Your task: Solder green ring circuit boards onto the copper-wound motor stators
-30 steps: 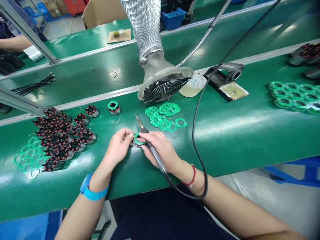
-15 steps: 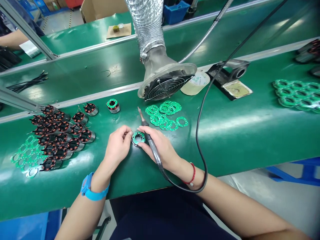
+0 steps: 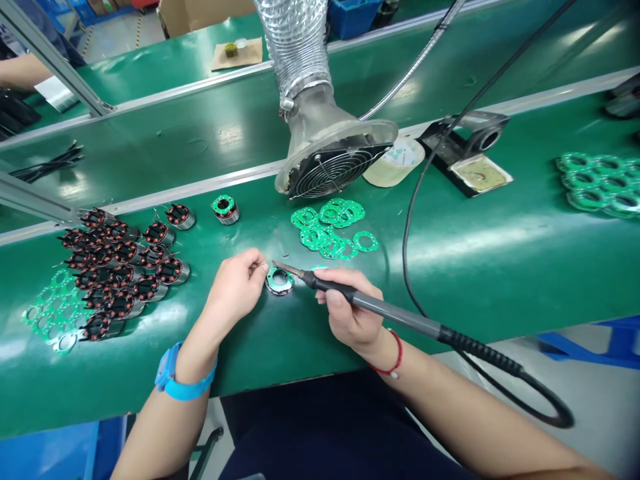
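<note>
A motor stator with a green ring board on top (image 3: 280, 281) stands on the green bench in front of me. My left hand (image 3: 240, 283) is closed at its left edge, fingertips pinched; what they pinch is too small to make out. My right hand (image 3: 350, 307) grips a soldering iron (image 3: 395, 309) like a pen, its tip over the upper left of the ring board. Loose green ring boards (image 3: 333, 230) lie behind, and another stator with a board (image 3: 225, 209) stands at the back left.
Many bare stators (image 3: 123, 267) crowd the left beside more ring boards (image 3: 57, 310). A fume extractor hood (image 3: 335, 160) hangs behind. Further right are a tape roll (image 3: 395, 163), an iron stand (image 3: 475, 157) and stacked boards (image 3: 600, 183). Another person's arm (image 3: 23, 70) shows at upper left.
My right hand has let go of the stator and moved right. The soldering iron has swung from pointing away to pointing left, its tip now over the board. My left hand has barely moved.
</note>
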The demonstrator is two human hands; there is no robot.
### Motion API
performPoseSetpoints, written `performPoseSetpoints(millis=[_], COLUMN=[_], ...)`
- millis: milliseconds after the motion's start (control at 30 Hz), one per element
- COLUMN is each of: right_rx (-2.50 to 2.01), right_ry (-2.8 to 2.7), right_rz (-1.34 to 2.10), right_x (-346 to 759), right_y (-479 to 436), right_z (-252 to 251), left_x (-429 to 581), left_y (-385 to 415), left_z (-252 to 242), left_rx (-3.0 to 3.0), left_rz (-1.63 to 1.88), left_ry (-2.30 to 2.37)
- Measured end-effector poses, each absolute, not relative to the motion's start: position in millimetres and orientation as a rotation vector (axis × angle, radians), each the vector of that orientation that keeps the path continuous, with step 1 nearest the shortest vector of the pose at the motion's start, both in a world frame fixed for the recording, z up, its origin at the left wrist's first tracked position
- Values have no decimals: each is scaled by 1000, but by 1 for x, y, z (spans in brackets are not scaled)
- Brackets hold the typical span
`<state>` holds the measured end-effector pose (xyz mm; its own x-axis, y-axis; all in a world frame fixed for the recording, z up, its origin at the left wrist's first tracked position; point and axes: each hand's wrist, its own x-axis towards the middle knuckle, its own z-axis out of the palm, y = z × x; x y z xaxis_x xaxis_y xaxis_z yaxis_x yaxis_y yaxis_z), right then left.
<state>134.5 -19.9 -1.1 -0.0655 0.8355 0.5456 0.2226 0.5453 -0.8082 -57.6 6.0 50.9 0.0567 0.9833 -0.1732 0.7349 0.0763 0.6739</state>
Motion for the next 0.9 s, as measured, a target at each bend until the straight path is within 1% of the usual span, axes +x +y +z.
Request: performPoseSetpoints(millis=[200,400,533,733,900], right_rx=[-907,-896,-862,-922,-1172], right_ry=[-1662,-1778,-1793,-1672,-1838], right_rz=[595,412,367,495,655], right_x=[135,132,132,135,126], right_y=[-17,-17,-19,-17,-12], right_z=[9,20,18,13,12], left_x=[-58,-60,-62,-61,-60], left_y=[9,15,17,18,20], left_z=[54,57,59,59,59], left_rx=[1676,1661,1662,1692,1703], left_rz=[449,397,357,349,339], left_ry=[1728,1682,1680,1684,1685])
